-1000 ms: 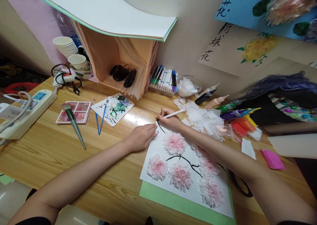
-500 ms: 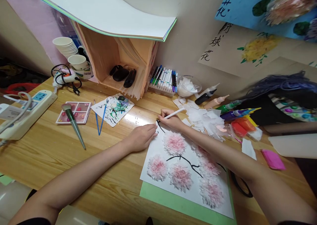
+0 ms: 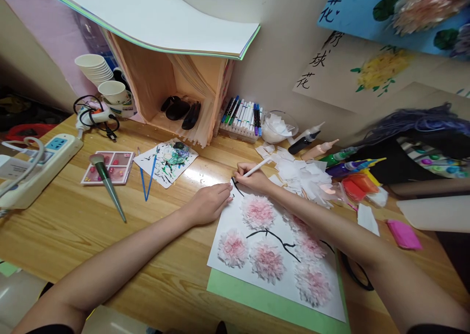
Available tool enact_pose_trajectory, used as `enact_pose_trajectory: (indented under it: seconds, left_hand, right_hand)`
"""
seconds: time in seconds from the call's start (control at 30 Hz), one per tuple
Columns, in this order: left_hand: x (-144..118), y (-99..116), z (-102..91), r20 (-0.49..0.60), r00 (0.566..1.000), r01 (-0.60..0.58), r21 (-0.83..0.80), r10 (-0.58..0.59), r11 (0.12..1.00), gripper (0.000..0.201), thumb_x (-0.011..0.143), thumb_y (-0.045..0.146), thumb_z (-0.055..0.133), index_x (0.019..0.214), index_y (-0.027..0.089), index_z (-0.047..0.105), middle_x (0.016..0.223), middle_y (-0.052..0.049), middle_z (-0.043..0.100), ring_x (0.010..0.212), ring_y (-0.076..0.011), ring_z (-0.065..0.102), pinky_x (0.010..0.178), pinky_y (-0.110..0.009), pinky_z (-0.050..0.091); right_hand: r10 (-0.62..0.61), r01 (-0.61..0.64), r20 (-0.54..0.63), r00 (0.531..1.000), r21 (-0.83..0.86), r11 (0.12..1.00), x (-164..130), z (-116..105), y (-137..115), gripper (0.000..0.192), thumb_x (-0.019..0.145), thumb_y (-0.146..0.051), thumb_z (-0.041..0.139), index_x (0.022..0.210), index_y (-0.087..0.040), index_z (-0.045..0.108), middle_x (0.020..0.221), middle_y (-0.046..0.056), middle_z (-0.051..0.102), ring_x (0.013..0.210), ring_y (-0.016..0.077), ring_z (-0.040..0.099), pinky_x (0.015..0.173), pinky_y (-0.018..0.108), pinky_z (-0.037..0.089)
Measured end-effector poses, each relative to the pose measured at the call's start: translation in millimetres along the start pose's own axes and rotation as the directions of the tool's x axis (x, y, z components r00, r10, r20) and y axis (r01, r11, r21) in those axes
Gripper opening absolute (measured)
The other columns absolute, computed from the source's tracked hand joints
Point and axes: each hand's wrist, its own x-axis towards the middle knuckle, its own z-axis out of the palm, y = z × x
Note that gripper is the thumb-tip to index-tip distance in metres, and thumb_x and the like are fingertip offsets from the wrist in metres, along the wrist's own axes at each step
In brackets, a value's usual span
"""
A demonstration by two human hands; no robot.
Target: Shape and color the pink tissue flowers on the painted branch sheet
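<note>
My right hand (image 3: 252, 179) is closed around a white marker (image 3: 258, 166), its tip down at the upper left corner of a white sheet of paper (image 3: 230, 222). A short black line (image 3: 238, 187) runs from near the tip. My left hand (image 3: 208, 204) lies flat, fingers stretched out, its fingertips at the sheet's upper left edge. Several fluffy pink paper flowers (image 3: 258, 211) stand out from the sheet, with a black branch line (image 3: 273, 235) drawn between them. Beneath lies a green sheet (image 3: 253, 296). My right forearm hides part of the flowers.
Cut white paper pieces (image 3: 303, 172) lie beyond my right forearm, near paint bottles (image 3: 340, 156). A box of markers (image 3: 242, 118) stands by the wall. Leftward are a paint-smeared paper (image 3: 167, 161), blue brushes (image 3: 149, 177), a makeup brush (image 3: 110, 189) and a power strip (image 3: 46, 165).
The marker's back end has dipped slightly to the left as my right hand shifts a little at the paper's corner. My left hand stays in place.
</note>
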Motion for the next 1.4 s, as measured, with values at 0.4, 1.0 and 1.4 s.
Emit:
enact_pose_trajectory:
  seconds: [0.4, 1.0, 1.4]
  left_hand:
    - [0, 0, 0.1, -0.004, 1.0, -0.002, 0.004, 0.002, 1.0, 0.032, 0.099, 0.027, 0.032, 0.107, 0.012, 0.059, 0.119, -0.014, 0.065, 0.111, -0.0231, 0.062, 0.092, -0.034, 0.052]
    - [-4, -2, -7.1, -0.09, 0.978, 0.162, -0.244, -0.188, 0.956, 0.031, 0.097, 0.034, 0.034, 0.087, 0.02, 0.059, 0.099, -0.009, 0.067, 0.097, -0.0212, 0.061, 0.088, -0.037, 0.048]
    - [-24, 19, -10.8, 0.159, 0.782, 0.51, -0.72, -0.603, 0.471, 0.058, 0.077, 0.07, 0.049, 0.075, 0.014, 0.063, 0.098, -0.013, 0.068, 0.087, -0.0219, 0.067, 0.085, -0.038, 0.054]
  right_hand:
    - [-0.009, 0.009, 0.002, 1.0, 0.02, 1.0, 0, 0, 1, 0.032, 0.073, -0.027, 0.055, 0.053, -0.022, 0.031, 0.051, -0.008, 0.032, 0.052, 0.0083, 0.031, 0.052, 0.024, 0.025]
    - [0.078, -0.039, -0.179, 0.981, 0.213, 0.976, -24, -82, -58, 0.053, 0.07, -0.06, 0.065, 0.058, -0.022, 0.031, 0.052, -0.009, 0.03, 0.045, 0.0055, 0.027, 0.043, 0.021, 0.019]
    - [0.425, -0.44, -0.667, 0.612, 0.159, 0.884, -289, -88, -8, 0.046, 0.082, -0.065, 0.05, 0.094, -0.021, 0.06, 0.079, 0.011, 0.072, 0.061, 0.0191, 0.065, 0.054, 0.03, 0.053]
